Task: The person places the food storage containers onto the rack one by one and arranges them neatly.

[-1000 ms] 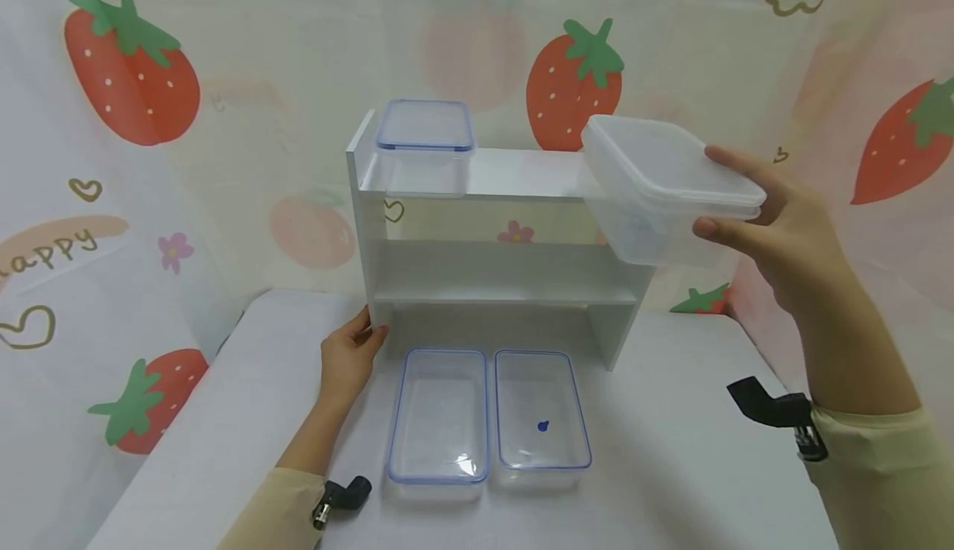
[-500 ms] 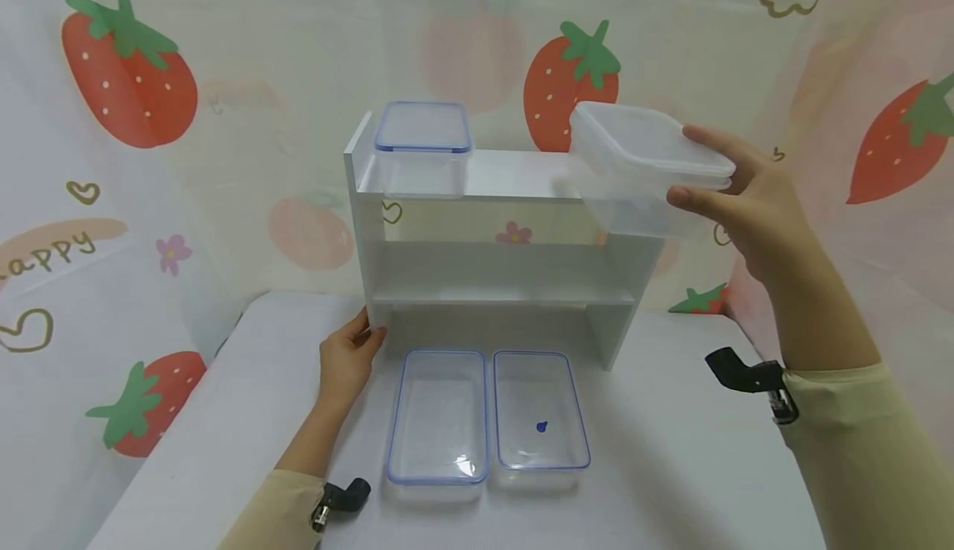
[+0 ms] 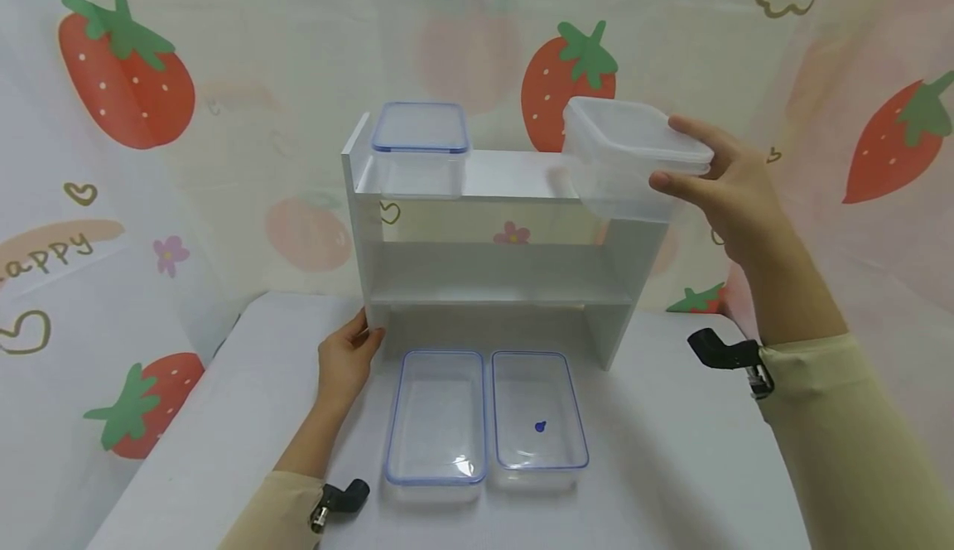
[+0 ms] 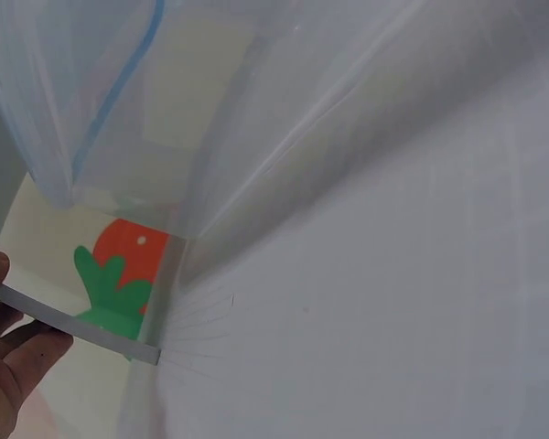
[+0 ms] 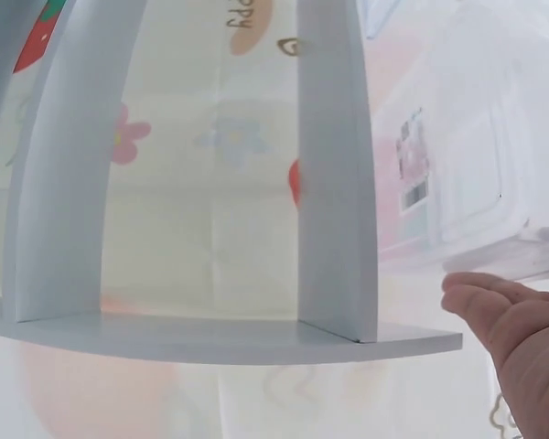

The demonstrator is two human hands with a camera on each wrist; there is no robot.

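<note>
A white shelf rack (image 3: 499, 272) stands on the table. My left hand (image 3: 346, 365) grips the lower front edge of its left side panel; in the left wrist view the thumb and fingers lie on opposite faces of that panel (image 4: 87, 331). My right hand (image 3: 734, 194) pinches the right end of a frosted plastic food container (image 3: 622, 156) with a whitish lid, thumb on the near side. The container is slightly tilted at the right end of the top shelf; whether it touches is unclear. In the right wrist view a printed label (image 5: 412, 160) shows through its wall.
On the top shelf's left end sits a clear container (image 3: 421, 152) with a blue-rimmed lid. Two more blue-rimmed containers, a left one (image 3: 436, 417) and a right one (image 3: 540, 393), stand side by side before the rack. Behind hangs a strawberry-print cloth (image 3: 462, 53).
My right hand has carried the frosted container left and a little upward, towards the top shelf's right end, levelling it somewhat. The left hand has stayed on the side panel.
</note>
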